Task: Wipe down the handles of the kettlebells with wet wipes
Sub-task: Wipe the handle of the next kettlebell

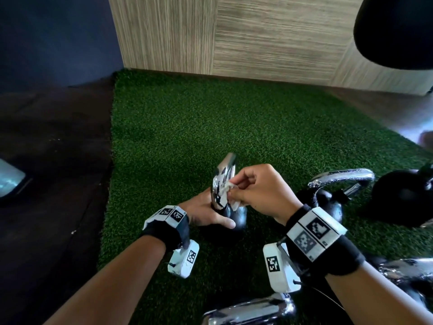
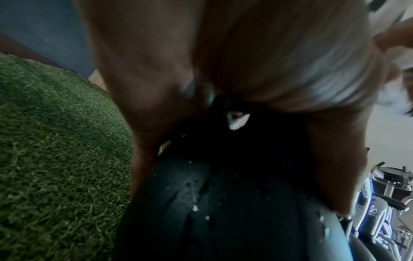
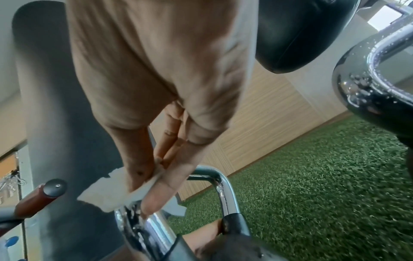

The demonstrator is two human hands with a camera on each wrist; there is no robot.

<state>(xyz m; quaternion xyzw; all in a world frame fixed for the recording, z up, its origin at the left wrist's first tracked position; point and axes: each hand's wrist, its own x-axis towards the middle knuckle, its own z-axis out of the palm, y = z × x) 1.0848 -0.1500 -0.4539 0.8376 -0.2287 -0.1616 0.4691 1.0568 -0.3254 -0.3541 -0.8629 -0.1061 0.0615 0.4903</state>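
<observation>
A small black kettlebell [image 1: 237, 218] with a chrome handle [image 1: 225, 172] stands on the green turf at the centre of the head view. My left hand [image 1: 204, 212] cups its round body from the left, thumb lying along the near side; in the left wrist view the left hand [image 2: 201, 61] spreads over the wet black kettlebell [image 2: 223, 211]. My right hand [image 1: 254, 191] pinches a crumpled white wet wipe [image 1: 227, 187] against the handle's near leg. The right wrist view shows the right hand [image 3: 152, 185] pressing the wipe [image 3: 107, 190] onto the handle [image 3: 224, 191].
A second kettlebell [image 1: 328, 200] with a wet chrome handle [image 1: 343, 176] stands close on the right, with a larger black one [image 1: 403, 198] beyond it. More chrome handles lie near my arms [image 1: 248, 310] [image 1: 407, 270]. Turf [image 1: 187, 127] reaches to a wood-panel wall [image 1: 234, 31]; dark floor [image 1: 54, 160] lies left.
</observation>
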